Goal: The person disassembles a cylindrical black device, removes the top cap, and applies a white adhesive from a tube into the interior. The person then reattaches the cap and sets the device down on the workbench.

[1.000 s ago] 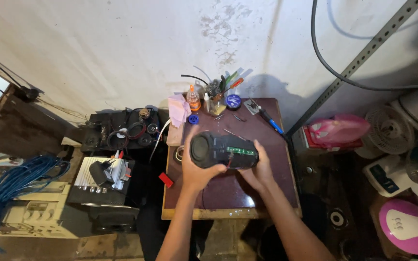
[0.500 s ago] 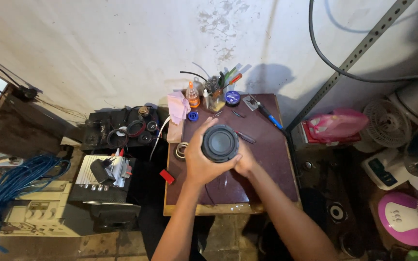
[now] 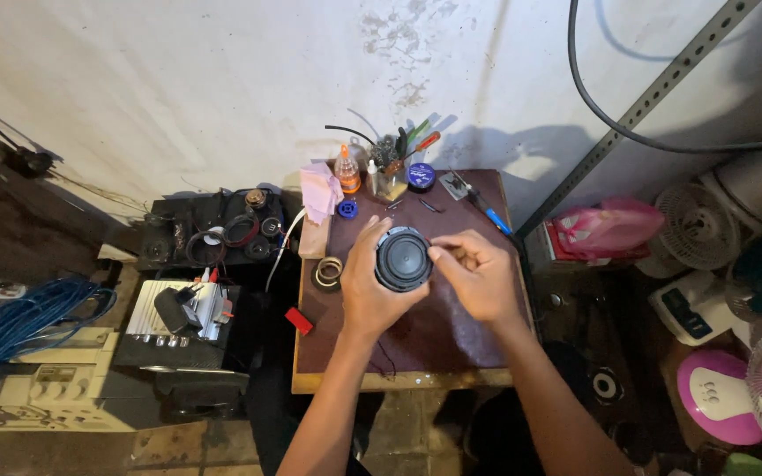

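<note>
You are gripping the round black speaker [image 3: 403, 258] in your left hand [image 3: 370, 286], fingers curled around its rim, holding it above the brown table [image 3: 451, 330]. Your right hand [image 3: 478, 275] is touching its edge with pinched fingertips, a tape roll [image 3: 328, 271] lying nearby.

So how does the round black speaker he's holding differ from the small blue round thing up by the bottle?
The black speaker is much larger than the blue round piece. The speaker is held up off the table, gripped by the left hand with the right hand at its rim; the blue piece lies untouched on the table beside the orange glue bottle. One is black, the other bright blue. Both are round.
</note>
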